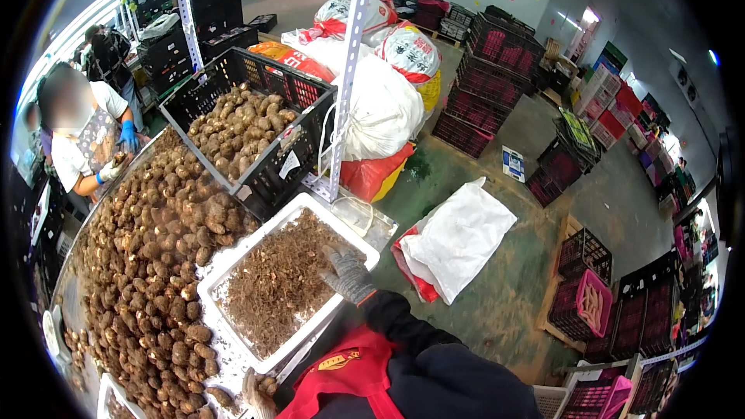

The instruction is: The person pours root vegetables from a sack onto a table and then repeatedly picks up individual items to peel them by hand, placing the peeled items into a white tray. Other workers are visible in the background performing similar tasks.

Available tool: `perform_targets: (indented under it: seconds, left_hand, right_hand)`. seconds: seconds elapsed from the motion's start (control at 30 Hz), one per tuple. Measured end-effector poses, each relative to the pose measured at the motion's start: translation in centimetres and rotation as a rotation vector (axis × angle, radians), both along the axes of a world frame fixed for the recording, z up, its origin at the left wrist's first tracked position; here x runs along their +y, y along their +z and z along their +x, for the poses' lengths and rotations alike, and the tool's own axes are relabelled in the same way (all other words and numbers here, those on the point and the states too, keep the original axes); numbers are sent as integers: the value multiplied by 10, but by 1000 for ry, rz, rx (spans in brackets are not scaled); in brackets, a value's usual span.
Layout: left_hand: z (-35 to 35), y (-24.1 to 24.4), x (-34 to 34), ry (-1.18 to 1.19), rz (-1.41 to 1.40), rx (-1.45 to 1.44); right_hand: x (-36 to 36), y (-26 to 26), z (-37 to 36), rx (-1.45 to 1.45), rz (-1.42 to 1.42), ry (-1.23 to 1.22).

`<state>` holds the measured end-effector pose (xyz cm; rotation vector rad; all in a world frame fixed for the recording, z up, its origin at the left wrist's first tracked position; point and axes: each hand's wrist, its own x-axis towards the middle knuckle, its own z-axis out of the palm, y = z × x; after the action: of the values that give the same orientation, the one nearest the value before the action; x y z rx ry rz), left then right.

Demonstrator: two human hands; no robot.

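Note:
My right hand (347, 273), in a grey knit glove, rests with fingers apart on loose brown fibrous scraps (279, 279). These scraps fill a white foam box (233, 334) on the table before me. Low in the view, my left hand (258, 398), in a pale glove, is curled against a few small taro corms (268, 385); part of it is cut off by the picture's edge. Left of the foam box, a large heap of brown taro corms (145, 279) covers the table. More corms (238, 128) lie in a black plastic crate (273, 183) beyond it.
A perforated metal post (348, 75) rises beside the crate. Across the heap stands a co-worker (96, 134) with a blue glove. Stuffed white sacks (378, 105), a flat white sack (457, 238) and stacked crates (489, 81) occupy the floor. A second foam box (110, 398) shows lower left.

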<state>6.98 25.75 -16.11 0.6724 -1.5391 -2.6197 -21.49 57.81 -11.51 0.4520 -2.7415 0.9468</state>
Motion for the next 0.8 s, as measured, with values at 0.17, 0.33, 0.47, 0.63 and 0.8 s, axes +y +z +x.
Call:
perform_targets:
  seconds: [0.17, 0.33, 0.47, 0.63, 0.8]
  left_hand:
    - [-4, 4, -2, -82, -120, -112]
    - [-10, 10, 5, 99, 35, -210]
    - [-17, 6, 16, 329, -49, -196]
    - [4, 12, 62, 733, -396, -177]
    - [-47, 77, 157, 800, -549, -252]
  right_hand:
    - [16, 17, 8, 96, -69, -60]
    - [54, 44, 29, 160, -35, -133]
    - [72, 69, 34, 73, -38, -108]
    - [121, 52, -20, 6, -331, -121]
    - [160, 64, -101, -24, -418, -64]
